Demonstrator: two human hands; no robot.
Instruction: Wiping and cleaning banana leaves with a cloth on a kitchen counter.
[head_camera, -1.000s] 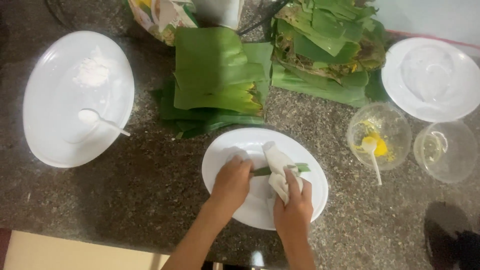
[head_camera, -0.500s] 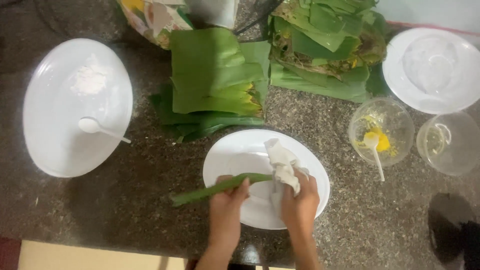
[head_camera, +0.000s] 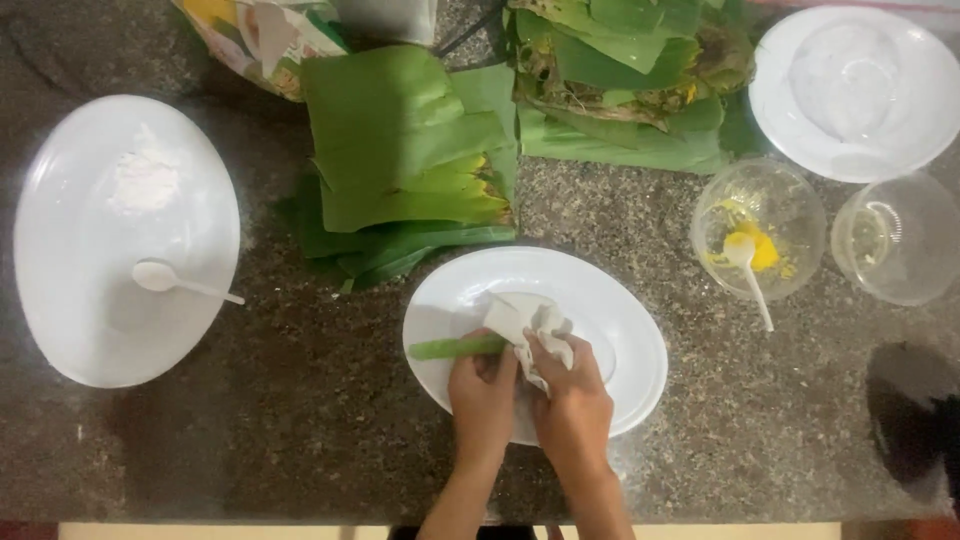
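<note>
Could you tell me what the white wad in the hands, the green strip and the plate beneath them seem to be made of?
White wad: soft cloth or paper tissue, matte and crumpled; which one is unclear. Green strip: apparently banana leaf, smooth and slightly glossy, matching the stacked leaves. Plate: glossy white ceramic or melamine, judging by its sheen.

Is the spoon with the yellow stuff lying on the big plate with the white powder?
No, that spoon stands in a small clear bowl on the right.
</note>
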